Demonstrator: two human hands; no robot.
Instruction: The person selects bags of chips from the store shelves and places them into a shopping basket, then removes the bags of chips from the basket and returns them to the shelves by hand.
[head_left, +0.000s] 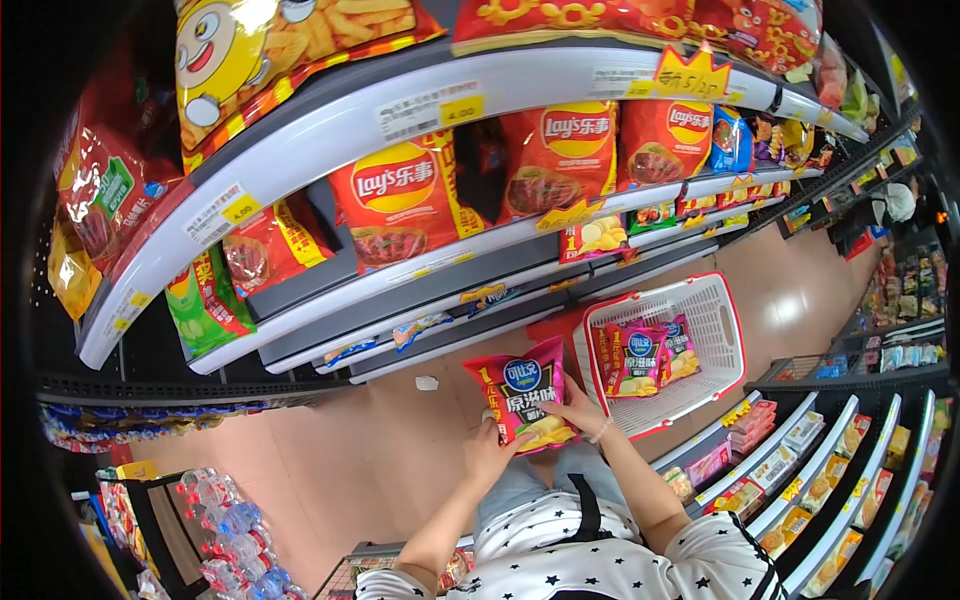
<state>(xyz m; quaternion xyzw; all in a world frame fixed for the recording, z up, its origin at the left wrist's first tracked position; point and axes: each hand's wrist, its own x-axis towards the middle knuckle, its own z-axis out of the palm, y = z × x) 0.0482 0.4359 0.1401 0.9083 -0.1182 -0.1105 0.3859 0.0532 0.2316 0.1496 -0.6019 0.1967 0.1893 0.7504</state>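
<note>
A pink and red bag of chips [524, 396] is held upright in front of my body, its printed front toward the camera. My left hand [488, 452] grips its lower left edge, fingers partly behind the bag. My right hand [580, 412] is closed on its right side, with a bracelet at the wrist. Just beyond my right hand, a white shopping basket [722, 352] with a red rim stands on the floor. Inside the basket lie several similar chip bags [636, 362], partly overlapping.
Shelves of Lay's bags [398, 200] rise ahead, with white price-label edges [430, 112]. More shelves with packaged food [790, 530] stand at the lower right. Bottled drinks [238, 540] are stacked at the lower left. A small white scrap [427, 383] lies on the tiled floor [380, 440].
</note>
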